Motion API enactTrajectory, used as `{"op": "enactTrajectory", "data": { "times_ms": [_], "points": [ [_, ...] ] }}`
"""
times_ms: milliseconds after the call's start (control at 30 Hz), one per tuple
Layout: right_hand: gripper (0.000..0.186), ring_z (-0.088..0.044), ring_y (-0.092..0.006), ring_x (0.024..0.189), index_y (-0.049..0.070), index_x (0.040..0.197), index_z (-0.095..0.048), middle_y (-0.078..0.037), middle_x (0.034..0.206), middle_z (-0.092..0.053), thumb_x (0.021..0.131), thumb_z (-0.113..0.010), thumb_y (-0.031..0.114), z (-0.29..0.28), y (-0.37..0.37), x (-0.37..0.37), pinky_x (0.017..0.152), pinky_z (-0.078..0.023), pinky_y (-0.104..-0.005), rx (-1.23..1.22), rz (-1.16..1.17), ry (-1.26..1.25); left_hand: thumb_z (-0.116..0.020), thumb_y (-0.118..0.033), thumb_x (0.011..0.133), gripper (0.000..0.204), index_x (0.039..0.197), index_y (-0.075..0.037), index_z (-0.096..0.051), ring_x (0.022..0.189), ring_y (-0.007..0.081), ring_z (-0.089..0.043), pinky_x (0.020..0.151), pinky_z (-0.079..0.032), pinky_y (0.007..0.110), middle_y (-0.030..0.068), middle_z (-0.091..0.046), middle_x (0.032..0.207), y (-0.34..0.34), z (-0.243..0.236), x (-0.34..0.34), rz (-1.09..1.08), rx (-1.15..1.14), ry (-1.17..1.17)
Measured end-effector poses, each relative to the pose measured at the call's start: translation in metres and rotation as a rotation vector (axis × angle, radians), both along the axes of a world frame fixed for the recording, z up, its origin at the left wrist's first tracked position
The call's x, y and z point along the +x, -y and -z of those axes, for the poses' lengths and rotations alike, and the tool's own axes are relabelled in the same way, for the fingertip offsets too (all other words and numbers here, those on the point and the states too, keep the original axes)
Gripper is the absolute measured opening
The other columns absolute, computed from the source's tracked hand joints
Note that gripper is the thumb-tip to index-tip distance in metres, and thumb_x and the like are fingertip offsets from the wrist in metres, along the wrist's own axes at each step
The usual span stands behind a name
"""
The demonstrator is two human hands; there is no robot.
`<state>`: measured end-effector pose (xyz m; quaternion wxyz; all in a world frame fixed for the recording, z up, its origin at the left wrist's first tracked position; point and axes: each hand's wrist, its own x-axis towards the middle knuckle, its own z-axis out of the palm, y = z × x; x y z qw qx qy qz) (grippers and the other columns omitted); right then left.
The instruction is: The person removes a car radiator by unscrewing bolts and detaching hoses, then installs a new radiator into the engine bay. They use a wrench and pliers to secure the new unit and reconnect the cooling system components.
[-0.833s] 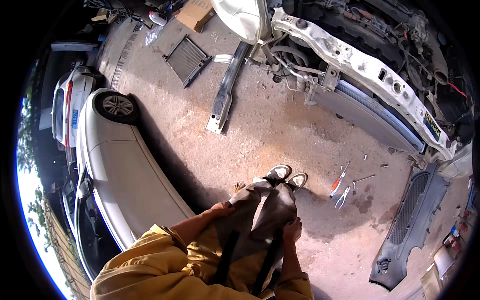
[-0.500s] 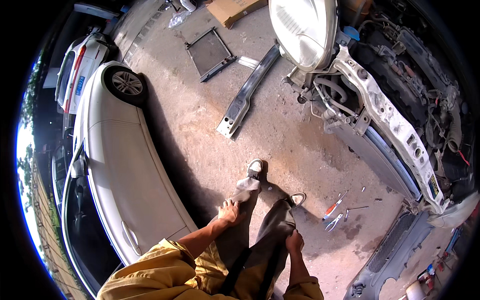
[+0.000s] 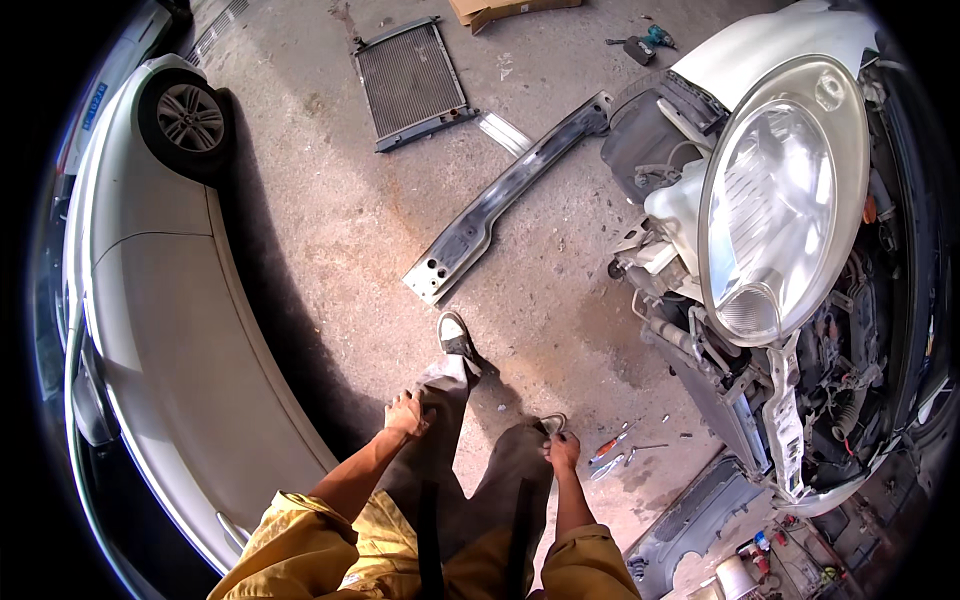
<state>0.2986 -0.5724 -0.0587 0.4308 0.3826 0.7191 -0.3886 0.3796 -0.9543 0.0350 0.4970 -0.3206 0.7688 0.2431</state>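
My left hand [image 3: 407, 413] lies on my left trouser leg [image 3: 428, 455] near the knee, its fingers spread over the cloth. At the right knee, my right hand [image 3: 563, 450] is closed with the fingers curled in. It touches the right trouser leg [image 3: 513, 470]; whether it pinches cloth or something small is hidden. A thin curved loop [image 3: 554, 420] shows just beyond that hand, too small to name. My left shoe [image 3: 454, 333] stands on the floor ahead. To the right of it lie a red-handled screwdriver [image 3: 608, 447], pliers [image 3: 607, 466] and a thin wrench-like tool [image 3: 645, 448].
A pale car [image 3: 190, 330] stands close on my left. At the right is a stripped car front with a large headlight [image 3: 775, 210]. A metal bumper beam [image 3: 500, 205] and a radiator [image 3: 410, 85] lie ahead. A cordless drill [image 3: 648, 44] and cardboard box [image 3: 510, 8] lie beyond.
My view has shifted to the right and forward. The left hand stays on the thigh. My right hand has come forward along the trouser leg to the knee.
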Motion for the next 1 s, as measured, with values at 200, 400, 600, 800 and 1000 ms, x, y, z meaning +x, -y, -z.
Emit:
{"op": "enactTrajectory", "data": {
  "times_ms": [200, 400, 600, 800, 1000],
  "points": [
    [0.021, -0.06, -0.012, 0.063, -0.001, 0.094, -0.063, -0.006, 0.073, -0.065, 0.098, -0.054, 0.017, -0.026, 0.198, -0.082, 0.06, -0.048, -0.0259, -0.26, -0.28, -0.223, -0.061, -0.039, 0.089, 0.043, 0.113, -0.004, -0.066, 0.104, 0.0384, -0.065, 0.093, -0.051, 0.044, 0.024, -0.068, 0.108, 0.084, 0.08, -0.024, -0.504, 0.059, -0.14],
    [0.014, -0.059, -0.0425, 0.091, 0.001, 0.095, -0.061, -0.02, 0.094, -0.065, 0.084, -0.061, 0.009, -0.107, 0.278, -0.151, 0.079, -0.047, -0.0507, -0.099, -1.027, -0.728, -0.059, -0.036, 0.09, 0.042, 0.109, 0.0, -0.068, 0.104, 0.0379, -0.066, 0.091, -0.051, 0.043, 0.0254, -0.069, 0.107, 0.164, 0.157, -0.117, -0.54, 0.043, -0.247],
    [0.013, -0.057, -0.0373, 0.089, 0.002, 0.093, -0.061, -0.016, 0.088, -0.061, 0.082, -0.063, 0.008, -0.061, 0.334, -0.249, 0.079, -0.045, -0.0467, -0.113, -1.052, -0.763, -0.058, -0.033, 0.092, 0.042, 0.113, 0.002, -0.066, 0.105, 0.0365, -0.066, 0.09, -0.051, 0.042, 0.027, -0.068, 0.107, 0.225, 0.282, -0.263, -0.74, 0.2, -0.371],
    [0.014, -0.06, -0.0262, 0.075, 0.006, 0.091, -0.063, -0.007, 0.085, -0.064, 0.078, -0.067, 0.005, -0.046, 0.357, -0.304, 0.07, -0.04, -0.0393, -0.215, -1.078, -0.729, -0.057, -0.05, 0.093, 0.055, 0.12, -0.002, -0.065, 0.114, 0.04, -0.061, 0.096, -0.047, 0.045, 0.0252, -0.067, 0.114, 0.224, 0.421, -0.365, -0.539, -0.08, -0.604],
    [0.018, -0.062, -0.0226, 0.075, 0.007, 0.096, -0.065, -0.005, 0.084, -0.067, 0.078, -0.068, 0.006, -0.037, 0.354, -0.336, 0.075, -0.044, -0.0375, -0.118, -1.031, -0.634, -0.039, -0.07, 0.093, 0.075, 0.12, -0.005, -0.067, 0.117, 0.0422, -0.059, 0.099, -0.045, 0.046, 0.0274, -0.066, 0.114, 0.212, 0.487, -0.434, -0.629, 0.042, -0.407]
  ]
}}
